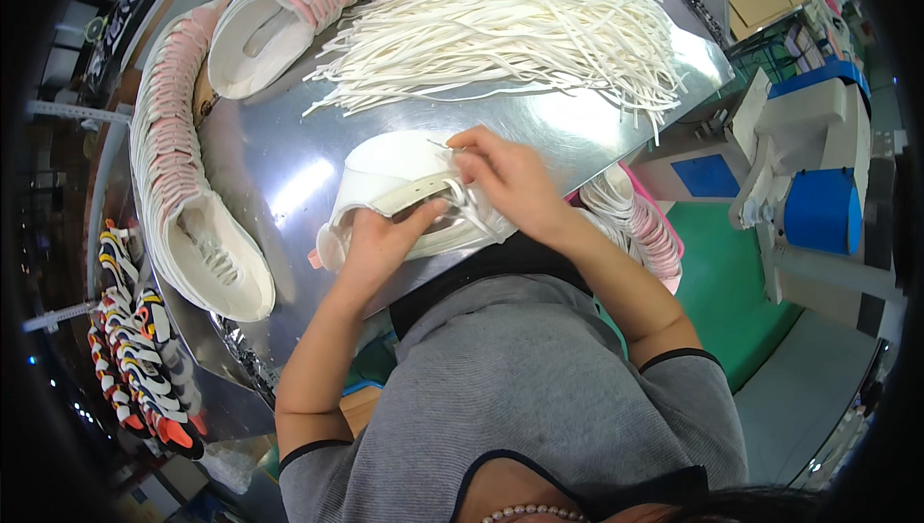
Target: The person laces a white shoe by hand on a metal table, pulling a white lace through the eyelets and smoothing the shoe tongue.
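On the shiny metal worktop point(255, 143), near the edge by the wearer's waist, a white shoe upper point(380, 165) is resting betw. both hands, w/ a white lace point(468, 204) hanging in loops by its eyelet strip point(416, 193). The left hand point(378, 246) is gripping the upper at its opening, thumb on the near side, fingers mostly hidden inside; the right hand point(510, 181) is pinching a thin tip point(439, 144) above the far side, too small to tell if it's lace end or tool. Hands are sitting close together but apart. Handling-wise, the upper is prob. light, soft & floppy w/o a sole, stiffer along the eyelet strip, so that strip or the opening's edge is looking like the best hold; the lace is prob. limp, easy to tangle, best taken near its end. Nothing's looking fragile, tho white matl. prob. marks easily. Re labels: no brand or lettering is showing legibly on the upper, nor on the lace bundle point(500, 37) or the stacked uppers point(166, 128) nearby.
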A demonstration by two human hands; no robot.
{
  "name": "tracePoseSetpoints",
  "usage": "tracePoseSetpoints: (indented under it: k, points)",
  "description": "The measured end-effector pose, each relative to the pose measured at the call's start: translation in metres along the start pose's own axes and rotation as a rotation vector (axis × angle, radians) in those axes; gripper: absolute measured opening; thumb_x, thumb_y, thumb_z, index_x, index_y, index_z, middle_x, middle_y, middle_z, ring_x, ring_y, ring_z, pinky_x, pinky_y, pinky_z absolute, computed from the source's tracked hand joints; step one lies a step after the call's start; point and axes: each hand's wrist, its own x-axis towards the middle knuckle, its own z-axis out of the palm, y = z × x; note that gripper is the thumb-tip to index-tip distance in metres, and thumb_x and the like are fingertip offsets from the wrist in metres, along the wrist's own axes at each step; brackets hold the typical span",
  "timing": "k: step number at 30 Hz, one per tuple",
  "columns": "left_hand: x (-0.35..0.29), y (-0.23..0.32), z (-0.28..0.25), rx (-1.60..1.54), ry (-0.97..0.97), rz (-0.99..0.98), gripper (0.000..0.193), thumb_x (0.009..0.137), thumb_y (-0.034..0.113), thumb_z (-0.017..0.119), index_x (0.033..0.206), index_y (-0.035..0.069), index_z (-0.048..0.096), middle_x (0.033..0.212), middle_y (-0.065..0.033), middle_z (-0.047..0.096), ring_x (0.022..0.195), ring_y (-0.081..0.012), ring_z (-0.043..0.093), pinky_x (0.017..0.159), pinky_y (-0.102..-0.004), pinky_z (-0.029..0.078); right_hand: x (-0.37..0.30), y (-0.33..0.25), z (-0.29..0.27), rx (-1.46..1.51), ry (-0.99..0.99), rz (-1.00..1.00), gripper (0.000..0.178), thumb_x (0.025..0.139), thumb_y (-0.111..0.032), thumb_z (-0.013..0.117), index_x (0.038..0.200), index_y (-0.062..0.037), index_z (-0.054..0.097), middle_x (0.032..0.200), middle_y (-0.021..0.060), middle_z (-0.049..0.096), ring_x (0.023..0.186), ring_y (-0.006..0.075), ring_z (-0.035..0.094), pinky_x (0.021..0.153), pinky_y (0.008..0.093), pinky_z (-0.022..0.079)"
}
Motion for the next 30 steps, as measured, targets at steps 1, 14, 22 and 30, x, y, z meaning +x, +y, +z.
tracePoseSetpoints:
  k: [1, 14, 22, 30]
  points:
    - [0.002, -0.004, 0.001, 0.005, 0.001, -0.003, 0.035, 0.087, 0.009, 0.075, 0.119, -0.001, 0.066, 0.11, -0.0081, 0.07, 0.097, -0.0153, 0.066, 0.084, -0.0288, 0.053, 0.0, 0.004, 0.009, -0.001, -0.01, -0.008, 0.019, 0.098, -0.014, 0.059, 0.113, -0.0028, 0.062, 0.084, 0.0138, 0.069, 0.075, 0.0243, 0.069, 0.069, 0.033, 0.052]
    - [-0.089, 0.081, -0.084, -1.155, -0.069, 0.283, 0.017, 0.083, 0.0, 0.069, 0.095, 0.008, 0.061, 0.093, -0.0036, 0.061, 0.081, -0.0142, 0.056, 0.074, -0.0289, 0.05, 0.003, 0.011, 0.029, -0.228, 0.211, 0.008, 0.019, 0.099, -0.021, 0.055, 0.109, -0.005, 0.059, 0.089, 0.0183, 0.069, 0.081, 0.0383, 0.067, 0.07, 0.0479, 0.052]
    - [-0.056, 0.023, 0.002, 0.758, 0.141, 0.621, 0.015, 0.078, 0.001, 0.075, 0.09, 0.005, 0.066, 0.1, -0.0105, 0.06, 0.096, -0.0294, 0.057, 0.083, -0.0383, 0.046, 0.009, 0.01, 0.028, 0.004, 0.221, 0.027, 0.02, 0.098, -0.021, 0.057, 0.112, -0.0064, 0.06, 0.084, 0.0166, 0.07, 0.077, 0.0367, 0.068, 0.068, 0.0448, 0.052]
    - [-0.046, -0.007, 0.019, 0.814, 0.346, 0.612, 0.022, 0.077, 0.004, 0.077, 0.094, 0.005, 0.064, 0.099, -0.0116, 0.06, 0.097, -0.0317, 0.055, 0.083, -0.0414, 0.044, -0.061, -0.019, 0.007, 0.233, 0.037, -0.009, 0.022, 0.097, -0.013, 0.061, 0.116, -0.0021, 0.058, 0.089, 0.0171, 0.071, 0.077, 0.0314, 0.071, 0.068, 0.0368, 0.054]
